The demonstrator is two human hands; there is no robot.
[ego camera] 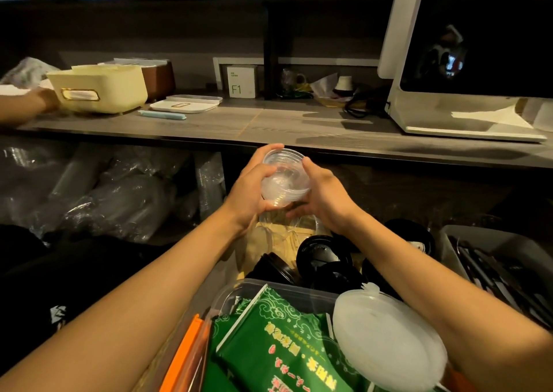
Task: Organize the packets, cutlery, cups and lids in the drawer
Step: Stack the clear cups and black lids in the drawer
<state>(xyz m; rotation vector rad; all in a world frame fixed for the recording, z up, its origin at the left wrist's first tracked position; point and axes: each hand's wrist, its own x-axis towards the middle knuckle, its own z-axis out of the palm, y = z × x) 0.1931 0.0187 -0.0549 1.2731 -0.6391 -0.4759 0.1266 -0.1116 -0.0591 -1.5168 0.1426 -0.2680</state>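
A stack of clear plastic lids (284,179) is held up above the open drawer, just below the counter edge. My left hand (254,191) grips its left side and my right hand (323,197) grips its right side, fingers curled round the stack. Below them in the drawer lie black cup lids (323,257), brown paper packets (269,242), a clear tub (299,294) of green packets (278,341), a large white lid (386,341) and an orange clip (185,358). A grey tray (454,239) at the right holds black cutlery (493,275).
The grey counter (269,125) above carries a cream box (101,89), a white tray (185,104), a blue pen (163,115) and a white machine (466,107). Another person's hand (27,104) rests at the far left. Bagged clear cups (98,191) fill the shelf on the left.
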